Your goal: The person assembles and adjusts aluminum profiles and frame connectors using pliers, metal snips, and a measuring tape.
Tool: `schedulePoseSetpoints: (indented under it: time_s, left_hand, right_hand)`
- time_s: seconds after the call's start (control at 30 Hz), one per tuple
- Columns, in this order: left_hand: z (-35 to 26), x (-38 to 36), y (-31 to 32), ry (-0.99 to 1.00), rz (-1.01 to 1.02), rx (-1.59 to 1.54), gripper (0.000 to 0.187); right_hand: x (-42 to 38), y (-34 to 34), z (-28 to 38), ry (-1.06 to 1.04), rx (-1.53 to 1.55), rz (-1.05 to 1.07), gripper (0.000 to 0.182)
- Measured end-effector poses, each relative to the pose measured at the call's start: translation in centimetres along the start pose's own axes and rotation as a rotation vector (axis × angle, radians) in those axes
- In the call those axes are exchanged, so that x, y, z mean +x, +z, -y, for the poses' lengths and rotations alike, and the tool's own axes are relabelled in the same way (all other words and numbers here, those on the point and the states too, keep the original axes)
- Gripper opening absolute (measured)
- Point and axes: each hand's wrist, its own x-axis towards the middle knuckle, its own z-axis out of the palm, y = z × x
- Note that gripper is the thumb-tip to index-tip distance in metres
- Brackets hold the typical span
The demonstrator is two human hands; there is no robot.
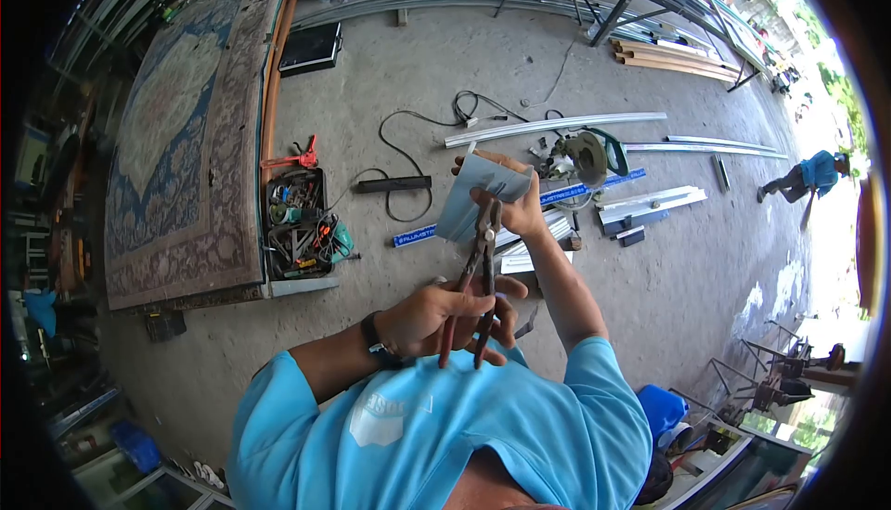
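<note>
Concrete workshop floor (pixel 390 74), strewn with aluminium strips (pixel 555 127), an open toolbox (pixel 297 224) and a circular saw (pixel 585 157); left hand (pixel 432 320), fingers wrapped round red-handled pliers (pixel 478 273); right hand (pixel 515 208), fingers pinching a folded metal sheet (pixel 483 194) raised above the floor.

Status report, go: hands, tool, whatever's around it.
Left hand gripping snips by the red handles. Right hand holding bent metal sheet at the jaws. Circular saw and toolbox on floor beyond, apart.
</note>
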Motion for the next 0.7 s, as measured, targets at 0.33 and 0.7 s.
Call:
schedulePoseSetpoints:
  time_s: [0.33,0.7]
  left_hand:
    - [-1.6,-0.1,-1.0,0.005,-0.074,0.230,0.054]
    - [-1.6,0.7,-1.5,0.036,-0.052,0.185,0.036]
  right_hand:
    - [-0.5,0.0,0.0,0.042,0.075,-0.029,0.051]
    - [-1.1,0.0,0.7,-0.013,-0.068,0.001,0.055]
